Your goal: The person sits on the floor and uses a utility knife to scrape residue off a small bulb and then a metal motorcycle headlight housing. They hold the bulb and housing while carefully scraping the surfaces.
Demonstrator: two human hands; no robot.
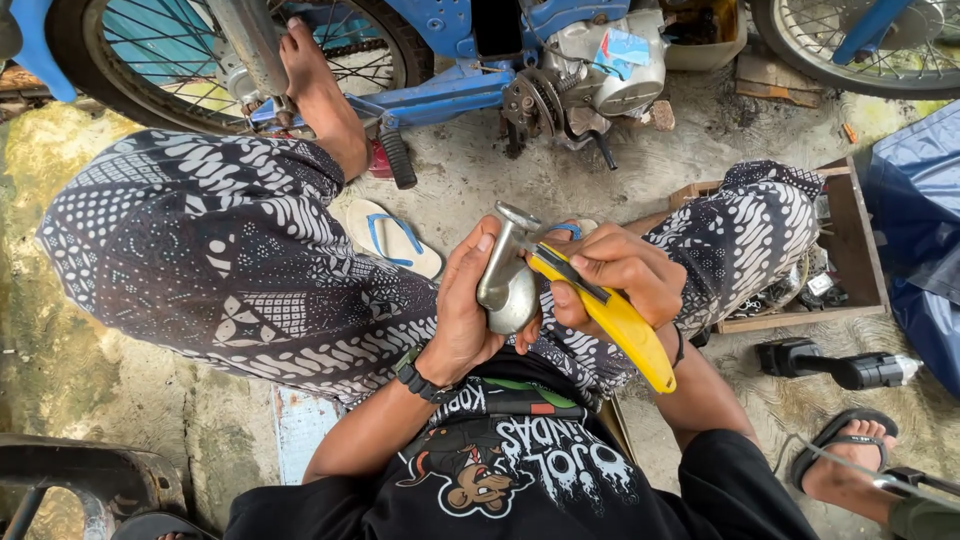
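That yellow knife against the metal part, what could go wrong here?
The yellow-handled cutter in the right hand works against the smooth metal part, close to the left hand; a slip could likely cut a finger. The part is held in the air over the lap, so it might drop onto the concrete floor.

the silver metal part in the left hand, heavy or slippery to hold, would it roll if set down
The silver metal part looks like solid cast metal, so probably heavy for its size. Its polished surface may be slippery, though the left hand cups it. The rounded bulb end would likely roll or tip.
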